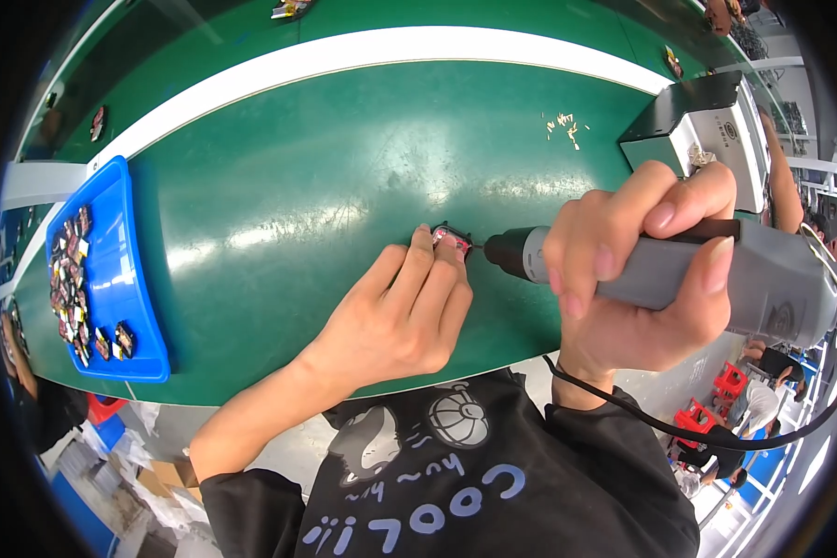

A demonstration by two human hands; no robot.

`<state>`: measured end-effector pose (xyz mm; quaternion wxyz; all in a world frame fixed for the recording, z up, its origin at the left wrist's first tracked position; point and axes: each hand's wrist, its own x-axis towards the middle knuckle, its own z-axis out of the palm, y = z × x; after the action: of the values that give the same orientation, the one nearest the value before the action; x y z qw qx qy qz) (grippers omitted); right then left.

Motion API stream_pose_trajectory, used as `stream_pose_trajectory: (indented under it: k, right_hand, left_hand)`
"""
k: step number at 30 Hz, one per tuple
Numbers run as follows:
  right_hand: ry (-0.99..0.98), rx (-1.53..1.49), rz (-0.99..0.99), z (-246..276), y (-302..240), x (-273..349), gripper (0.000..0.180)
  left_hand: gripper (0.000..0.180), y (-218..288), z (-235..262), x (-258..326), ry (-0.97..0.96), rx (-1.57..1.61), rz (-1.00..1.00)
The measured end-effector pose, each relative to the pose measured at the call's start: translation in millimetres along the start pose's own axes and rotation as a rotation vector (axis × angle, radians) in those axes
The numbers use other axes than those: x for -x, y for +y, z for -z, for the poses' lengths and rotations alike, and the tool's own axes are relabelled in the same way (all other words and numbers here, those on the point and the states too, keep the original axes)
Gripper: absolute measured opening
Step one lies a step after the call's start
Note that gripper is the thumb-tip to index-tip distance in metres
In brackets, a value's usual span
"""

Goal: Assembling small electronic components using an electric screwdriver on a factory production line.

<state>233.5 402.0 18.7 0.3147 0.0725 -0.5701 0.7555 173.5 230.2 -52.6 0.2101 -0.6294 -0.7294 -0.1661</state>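
On the green table, a small black-and-pink part (453, 238) lies under the fingertips of my left hand (402, 302), which hold it against the surface. Those fingers cover much of it, so its exact kind is unclear. My right hand (646, 256) is wrapped round a grey electric screwdriver (783, 290), held nearly level with its black nose pointing left. The thin bit meets the right edge of the part, or stops just short of it; I cannot tell which. From the tool's rear end a black cable (716, 437) loops down in front of my right arm.
At the left stands a blue tray (144, 316) with many small dark parts. Several tiny pale pieces (564, 128) lie scattered at the back right, near a black-and-white box (688, 121). A white strip (418, 45) crosses the far side of the green table (279, 158). Other people sit beyond.
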Motion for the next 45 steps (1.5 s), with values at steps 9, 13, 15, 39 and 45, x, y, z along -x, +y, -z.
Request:
stream_pose_trajectory:
  k: [9, 13, 15, 39, 45]
  right_hand:
    - [-0.022, 0.027, -0.019, 0.1, 1.3, 2.0, 0.033]
    - [-0.034, 0.023, -0.006, -0.4, 1.0, 2.3, 0.032]
    - [-0.025, 0.030, -0.020, -0.4, 1.3, 2.4, 0.032]
    - [0.045, -0.041, -0.015, 0.3, 5.5, 2.1, 0.032]
    - [0.056, -0.051, -0.020, 3.0, 5.7, 0.7, 0.033]
  left_hand:
    - [0.020, -1.2, 0.3, 0.0, 0.010, -0.019, -0.010]
    - [0.022, -1.5, 0.9, 1.2, 0.005, -0.012, -0.006]
    - [0.023, -1.6, 0.5, 1.8, 0.005, -0.018, -0.010]
    - [0.029, -1.3, -1.1, 2.5, 0.018, -0.013, -0.009]
    - [0.026, -2.0, -2.6, 1.9, 0.021, -0.015, -0.014]
